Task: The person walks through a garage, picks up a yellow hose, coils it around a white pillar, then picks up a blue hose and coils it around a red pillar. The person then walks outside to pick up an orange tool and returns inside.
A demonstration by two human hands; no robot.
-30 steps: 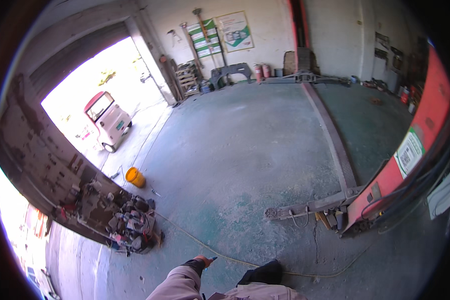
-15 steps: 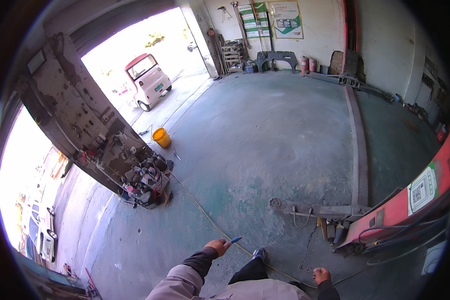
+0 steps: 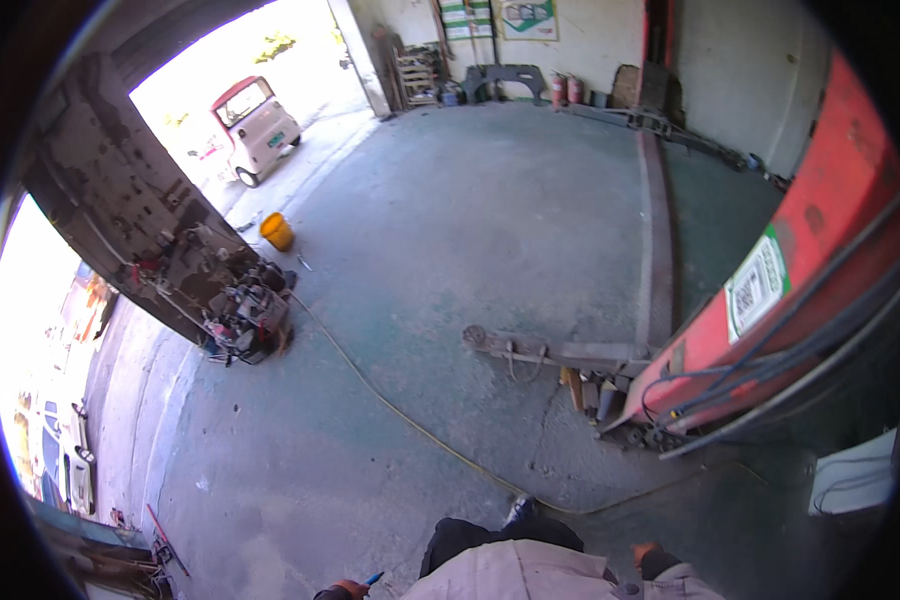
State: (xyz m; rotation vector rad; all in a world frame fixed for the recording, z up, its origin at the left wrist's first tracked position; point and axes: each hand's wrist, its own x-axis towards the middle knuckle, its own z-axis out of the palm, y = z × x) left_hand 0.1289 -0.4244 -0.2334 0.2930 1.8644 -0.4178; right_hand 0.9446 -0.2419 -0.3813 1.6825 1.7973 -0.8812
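Note:
Low at the bottom edge, my left hand [image 3: 350, 589] is closed round a slim blue pen-like tool [image 3: 374, 579], whose tip points forward. The lower part of that hand is cut off by the picture's edge. My right hand [image 3: 649, 553] hangs beside my body on the right, its fingers curled and nothing visible in them. In front of my shoe [image 3: 519, 510] a long yellowish hose [image 3: 390, 408] crosses the concrete floor. It touches neither hand.
A red lift post [image 3: 810, 250] with dark cables stands at the right, its grey arm [image 3: 570, 352] reaching out low over the floor. A yellow bucket [image 3: 277, 232] and piled bottles [image 3: 250, 320] stand by the left pillar [image 3: 120, 190]. Outside is a small pink-and-white vehicle [image 3: 255, 130].
My left hand has dropped down and left to the bottom edge, still with the blue tool. The view has shifted, so the lift post is nearer and larger.

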